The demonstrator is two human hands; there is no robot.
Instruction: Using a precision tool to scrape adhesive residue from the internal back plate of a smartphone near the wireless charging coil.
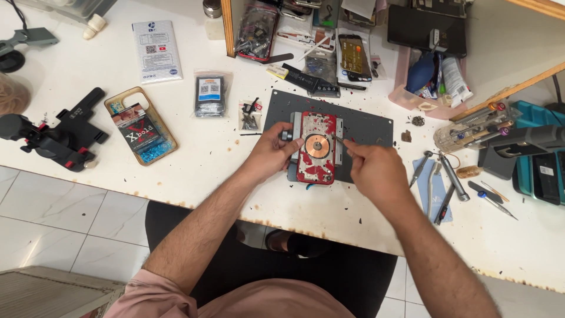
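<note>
White bench: red phone between both hands' fingers.

one red phone, two hands

This is a phone repair workshop. Under the right hand lies an opened red phone back on a dark work mat, with tweezers and screwdrivers just beyond that hand. Farther past the hands, the stained white surface carries dismantled phones and bagged small parts.
</note>
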